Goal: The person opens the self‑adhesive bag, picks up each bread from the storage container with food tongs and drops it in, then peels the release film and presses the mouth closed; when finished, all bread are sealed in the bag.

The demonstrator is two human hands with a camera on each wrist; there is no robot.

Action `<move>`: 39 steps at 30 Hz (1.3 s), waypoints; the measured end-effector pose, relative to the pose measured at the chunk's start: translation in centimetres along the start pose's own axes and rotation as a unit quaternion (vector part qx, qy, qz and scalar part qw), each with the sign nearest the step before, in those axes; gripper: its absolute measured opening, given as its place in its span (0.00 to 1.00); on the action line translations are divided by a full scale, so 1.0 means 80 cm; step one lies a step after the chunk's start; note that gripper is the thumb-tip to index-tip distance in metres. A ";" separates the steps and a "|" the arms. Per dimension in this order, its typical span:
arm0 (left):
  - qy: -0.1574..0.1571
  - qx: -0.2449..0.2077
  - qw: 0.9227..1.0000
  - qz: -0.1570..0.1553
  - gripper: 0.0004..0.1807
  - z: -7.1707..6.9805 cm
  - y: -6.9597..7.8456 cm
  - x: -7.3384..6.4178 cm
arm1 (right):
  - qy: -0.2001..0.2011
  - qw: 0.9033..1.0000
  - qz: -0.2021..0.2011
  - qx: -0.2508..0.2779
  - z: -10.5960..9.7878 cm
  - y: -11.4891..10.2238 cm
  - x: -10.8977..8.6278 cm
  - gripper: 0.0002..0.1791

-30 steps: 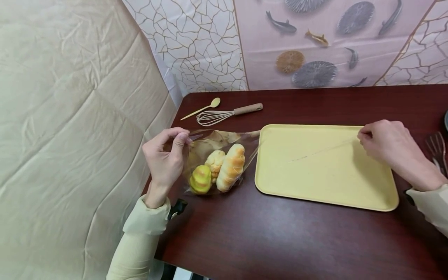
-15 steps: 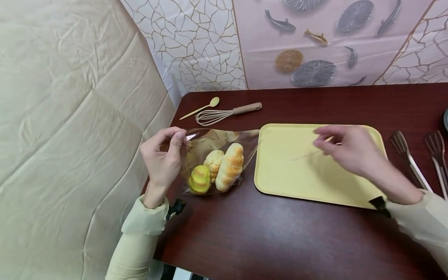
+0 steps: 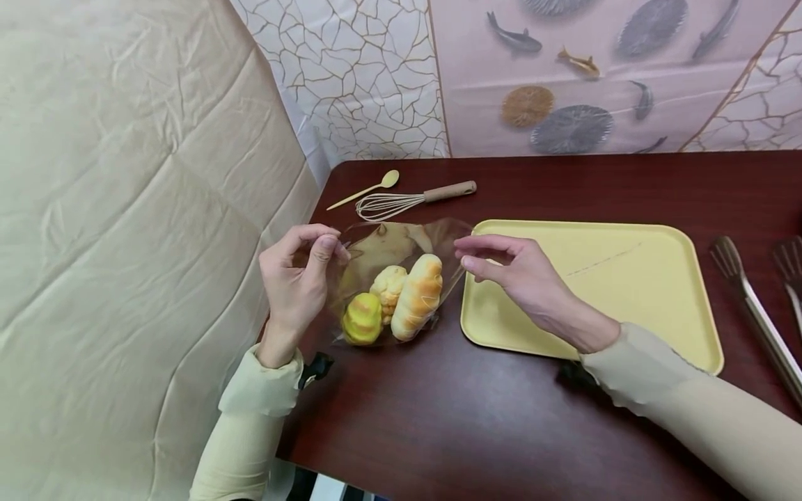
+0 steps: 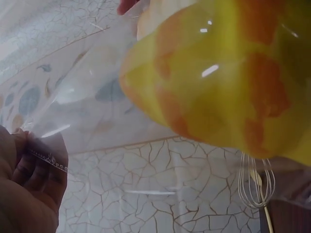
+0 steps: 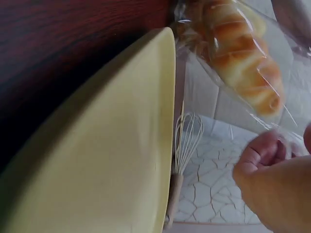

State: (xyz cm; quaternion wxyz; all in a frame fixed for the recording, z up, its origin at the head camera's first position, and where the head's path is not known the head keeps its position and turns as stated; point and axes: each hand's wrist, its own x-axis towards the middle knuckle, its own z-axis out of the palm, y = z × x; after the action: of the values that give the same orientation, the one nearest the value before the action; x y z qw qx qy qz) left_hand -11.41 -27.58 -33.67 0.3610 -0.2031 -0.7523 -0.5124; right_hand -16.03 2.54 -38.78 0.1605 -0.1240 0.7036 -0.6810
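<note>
A clear plastic bag [image 3: 397, 240] holds a long bread roll [image 3: 418, 296], a bumpy pale bun [image 3: 388, 289] and a yellow-green bun-like piece [image 3: 362, 319], which looms large in the left wrist view. My left hand [image 3: 297, 278] pinches the bag's upper left edge between thumb and fingers. At the bag's upper right edge is my right hand [image 3: 526, 278], with thumb and index finger around the film. In the right wrist view, its curled fingers [image 5: 265, 150] have a strip of plastic at them. The bag's mouth spreads between both hands.
A yellow tray [image 3: 651, 299] lies right of the bag, under my right forearm. Behind the bag are a whisk [image 3: 416, 200] and a yellow spoon [image 3: 370, 189]. Slotted metal utensils [image 3: 745, 292] lie at the right. A padded cream covering [image 3: 144, 243] borders the table's left side.
My right hand has moved left across the tray to the bag's right edge, and the bag's mouth looks wider. The left hand has kept its pinch on the bag.
</note>
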 end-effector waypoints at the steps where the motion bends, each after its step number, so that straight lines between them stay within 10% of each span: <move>1: -0.004 0.000 1.000 0.002 0.30 -0.001 0.000 0.001 | 0.008 1.000 -0.005 -0.002 0.003 0.000 0.001 0.19; 12: -0.043 -0.033 0.999 0.002 0.29 -0.013 0.001 0.005 | -0.022 0.999 -0.044 0.012 -0.003 0.004 0.010 0.19; 24: -0.083 -0.003 0.996 -0.033 0.17 -0.027 0.001 0.000 | 0.040 0.995 -0.081 -0.039 0.009 0.001 0.006 0.10; 39: -0.066 -0.029 0.993 -0.094 0.04 -0.036 -0.010 0.001 | 0.119 0.953 -0.235 -0.150 0.013 0.001 -0.016 0.04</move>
State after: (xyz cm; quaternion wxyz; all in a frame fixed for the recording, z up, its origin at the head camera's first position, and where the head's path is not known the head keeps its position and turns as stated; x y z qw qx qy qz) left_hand -11.06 -30.57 -33.46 0.2549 -0.1755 -0.7749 -0.5511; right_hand -14.44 2.11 -38.82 -0.1098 -0.2262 0.7629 -0.5956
